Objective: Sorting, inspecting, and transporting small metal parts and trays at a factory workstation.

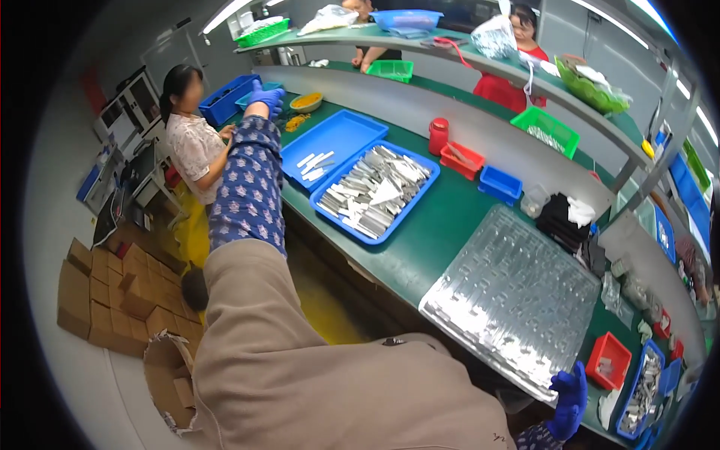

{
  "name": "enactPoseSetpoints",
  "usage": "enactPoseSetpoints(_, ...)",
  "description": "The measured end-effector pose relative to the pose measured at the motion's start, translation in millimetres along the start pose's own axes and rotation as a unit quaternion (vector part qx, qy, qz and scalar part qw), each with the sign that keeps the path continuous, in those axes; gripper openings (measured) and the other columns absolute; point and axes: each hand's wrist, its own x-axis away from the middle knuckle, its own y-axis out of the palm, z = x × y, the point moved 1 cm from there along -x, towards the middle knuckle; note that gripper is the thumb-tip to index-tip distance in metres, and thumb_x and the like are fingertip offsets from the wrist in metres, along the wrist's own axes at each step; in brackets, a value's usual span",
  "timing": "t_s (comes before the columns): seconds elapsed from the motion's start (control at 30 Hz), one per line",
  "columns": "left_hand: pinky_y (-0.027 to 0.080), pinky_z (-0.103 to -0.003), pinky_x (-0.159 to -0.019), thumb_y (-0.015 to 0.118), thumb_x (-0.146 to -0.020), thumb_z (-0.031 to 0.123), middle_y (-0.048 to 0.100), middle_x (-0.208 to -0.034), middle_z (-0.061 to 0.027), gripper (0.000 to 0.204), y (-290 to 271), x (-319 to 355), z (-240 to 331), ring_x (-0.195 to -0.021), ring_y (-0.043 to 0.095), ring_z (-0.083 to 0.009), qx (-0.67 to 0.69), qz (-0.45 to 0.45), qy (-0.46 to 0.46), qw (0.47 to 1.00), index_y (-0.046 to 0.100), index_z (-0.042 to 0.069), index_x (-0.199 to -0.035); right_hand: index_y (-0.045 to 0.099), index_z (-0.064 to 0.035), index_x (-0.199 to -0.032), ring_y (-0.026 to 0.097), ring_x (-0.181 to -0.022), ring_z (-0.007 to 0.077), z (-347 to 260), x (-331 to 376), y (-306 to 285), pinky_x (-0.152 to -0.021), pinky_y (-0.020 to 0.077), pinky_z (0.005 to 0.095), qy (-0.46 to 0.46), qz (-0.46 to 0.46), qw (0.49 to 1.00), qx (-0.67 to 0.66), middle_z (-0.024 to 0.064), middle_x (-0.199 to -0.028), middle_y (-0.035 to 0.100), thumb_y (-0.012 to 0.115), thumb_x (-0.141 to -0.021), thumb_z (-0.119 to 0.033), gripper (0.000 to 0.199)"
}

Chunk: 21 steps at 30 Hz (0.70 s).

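Observation:
My left arm, in a blue sleeve cover with a pale flower pattern, stretches far to the upper left. My left hand [266, 98], in a blue glove, is above the far end of the bench; its thumb stands apart from the fingers, and I see nothing in it. Near it are a blue bin [222, 103] and a yellow bowl [307, 103]. My right hand [570, 399], also blue-gloved, has its fingers spread at the near right corner of a large silver moulded tray [517, 296]; whether it touches the tray is unclear.
A blue tray [430, 183] full of flat metal strips and a blue tray [352, 129] with a few pale strips lie on the green bench [420, 251]. A red bin [607, 362] stands at right. A co-worker [196, 139] is at left; cardboard boxes [112, 300] stand behind.

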Motion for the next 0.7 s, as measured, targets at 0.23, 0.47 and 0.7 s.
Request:
enactPoseSetpoints(0.23,0.039,-0.026,-0.041,0.059,-0.075,0.019,0.053,-0.066,-0.006,0.085,22,5,15,-0.046,0.048,-0.0123,-0.073,-0.087,0.014,0.993,-0.002,0.022,-0.134,0.022,0.0067,-0.127,0.055,-0.084,0.0192,8,5,-6,-0.07,0.0442,0.029,0.018,0.028,0.999,-0.013,0.0111,-0.1,0.054,0.049,-0.072,-0.059,0.089)
enactPoseSetpoints(0.47,0.032,-0.024,-0.036,0.057,-0.075,0.014,0.045,-0.057,-0.0023,0.085,26,-5,24,-0.041,0.041,-0.0103,-0.047,-0.045,-0.048,0.997,-0.004,0.025,-0.133,0.023,0.0077,-0.126,0.054,-0.084,0.0196,10,6,-9,-0.071,0.0432,0.0295,0.04,0.04,0.998,-0.026,0.0128,-0.098,0.054,0.051,-0.072,-0.054,0.086)
enactPoseSetpoints(0.7,0.035,-0.025,-0.038,0.057,-0.075,0.018,0.047,-0.06,-0.0036,0.09,23,-13,30,-0.044,0.043,-0.0114,-0.149,0.012,-0.014,0.989,-0.013,0.022,-0.132,0.023,0.0057,-0.127,0.054,-0.083,0.0183,15,3,-9,-0.071,0.043,0.0295,0.037,0.044,0.998,-0.01,0.0097,-0.098,0.054,0.048,-0.074,-0.056,0.085)
